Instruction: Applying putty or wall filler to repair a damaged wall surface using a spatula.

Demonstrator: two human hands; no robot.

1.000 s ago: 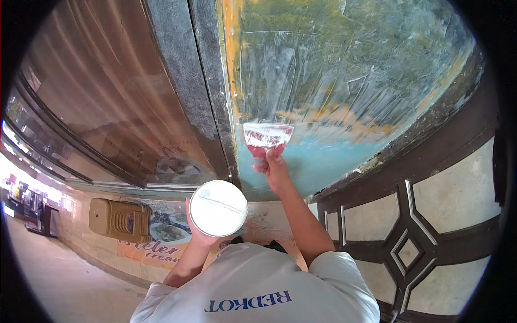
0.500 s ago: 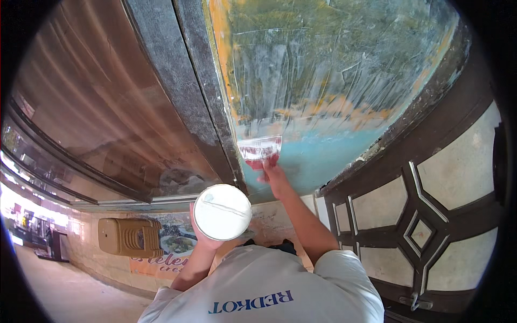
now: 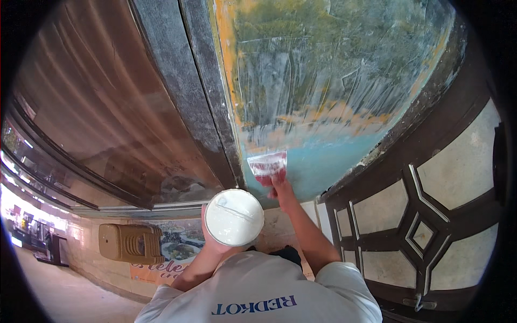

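Right hand (image 3: 281,192) has its grip wrapped round the red putty knife (image 3: 267,168), beyond and right of the white tub (image 3: 253,237); left hand (image 3: 216,247) cups the tub, and tilting could spill white paste (image 3: 231,223)!

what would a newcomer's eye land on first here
Probably the round white tub in the left hand, bright near the middle of the view. Just above and right of it, the right hand holds a red scraper smeared with white. Beyond spreads a streaked green, orange and turquoise wall, with a dark, pale-panelled door at right.
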